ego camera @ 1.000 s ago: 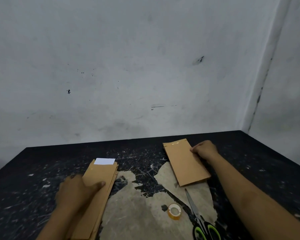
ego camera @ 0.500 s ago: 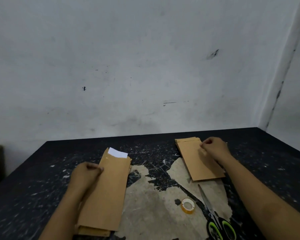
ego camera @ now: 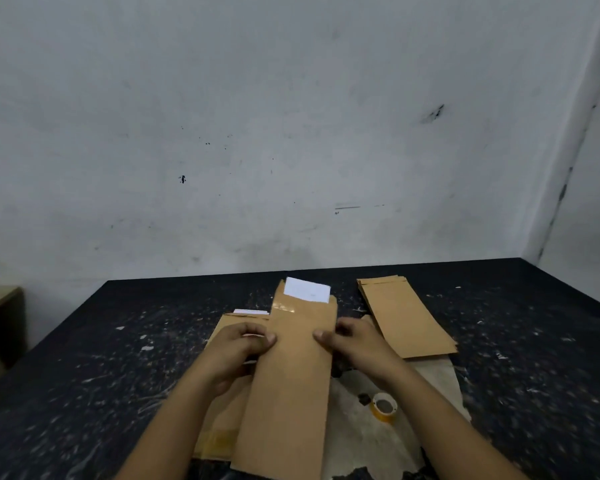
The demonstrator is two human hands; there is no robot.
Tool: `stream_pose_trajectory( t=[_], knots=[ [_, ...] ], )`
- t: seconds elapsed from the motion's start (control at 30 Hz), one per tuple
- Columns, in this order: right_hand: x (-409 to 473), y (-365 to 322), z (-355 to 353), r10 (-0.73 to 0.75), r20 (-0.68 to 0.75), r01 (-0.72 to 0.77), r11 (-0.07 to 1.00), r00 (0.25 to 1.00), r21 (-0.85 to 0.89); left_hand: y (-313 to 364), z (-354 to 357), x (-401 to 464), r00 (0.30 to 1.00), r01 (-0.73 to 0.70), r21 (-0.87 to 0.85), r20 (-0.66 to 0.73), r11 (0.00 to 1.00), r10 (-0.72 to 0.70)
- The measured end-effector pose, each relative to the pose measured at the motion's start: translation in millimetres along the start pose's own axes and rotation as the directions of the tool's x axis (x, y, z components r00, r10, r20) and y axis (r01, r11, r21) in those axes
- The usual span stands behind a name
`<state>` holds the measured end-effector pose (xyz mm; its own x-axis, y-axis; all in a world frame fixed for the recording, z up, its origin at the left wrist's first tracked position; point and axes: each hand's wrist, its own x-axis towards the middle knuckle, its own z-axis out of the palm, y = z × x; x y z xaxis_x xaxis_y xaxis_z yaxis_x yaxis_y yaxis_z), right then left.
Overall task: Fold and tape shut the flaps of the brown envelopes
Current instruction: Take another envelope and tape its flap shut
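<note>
While both hands pinch it at mid-length, thumbs on top, the brown envelope [ego camera: 291, 375] is lifted over the unsealed stack [ego camera: 222, 420] (white paper [ego camera: 307, 289] peeking out): left hand [ego camera: 234, 351], right hand [ego camera: 357, 344]. Finished envelopes [ego camera: 404, 317] lie right; a tape roll [ego camera: 383, 407] sits nearby.

What we cannot make out

The held envelope [ego camera: 291, 382] covers most of the left stack [ego camera: 219, 427] and our fingers behind it; its near corner and both forearms run off the bottom edge. The tape roll [ego camera: 383, 407] looks blurred.
</note>
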<state>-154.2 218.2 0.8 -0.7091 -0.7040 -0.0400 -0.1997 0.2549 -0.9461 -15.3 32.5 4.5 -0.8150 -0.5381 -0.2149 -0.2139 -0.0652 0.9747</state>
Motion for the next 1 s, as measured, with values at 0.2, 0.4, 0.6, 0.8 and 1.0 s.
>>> stream_pose_trajectory(
  t=[0.2,0.4,0.6,0.8,1.0],
  knots=[
    [-3.1,7.8,-6.4,0.035,0.028,-0.04,0.984,0.999,0.171,-4.0,13.6,-3.6,0.998,-0.025,0.091,0.067,0.996,0.018],
    [-0.2,9.6,-17.3,-0.101,-0.141,0.097,0.995,0.985,-0.038,-6.5,19.6,-4.9,0.996,-0.022,0.157,0.084,0.987,0.008],
    [-3.3,7.8,-17.9,-0.211,-0.216,0.158,0.958,0.953,-0.237,-10.3,27.0,-3.3,0.993,-0.089,0.186,0.096,0.979,0.072],
    [-4.5,5.8,-16.4,-0.185,-0.158,0.136,0.951,0.97,-0.278,-10.4,31.0,-3.9,0.985,-0.135,0.071,0.116,0.988,0.127],
    [-5.9,5.9,-15.3,-0.054,-0.024,0.051,0.993,0.998,-0.108,-8.8,31.8,-4.2,0.985,-0.13,0.05,0.122,0.99,0.123]
  ],
)
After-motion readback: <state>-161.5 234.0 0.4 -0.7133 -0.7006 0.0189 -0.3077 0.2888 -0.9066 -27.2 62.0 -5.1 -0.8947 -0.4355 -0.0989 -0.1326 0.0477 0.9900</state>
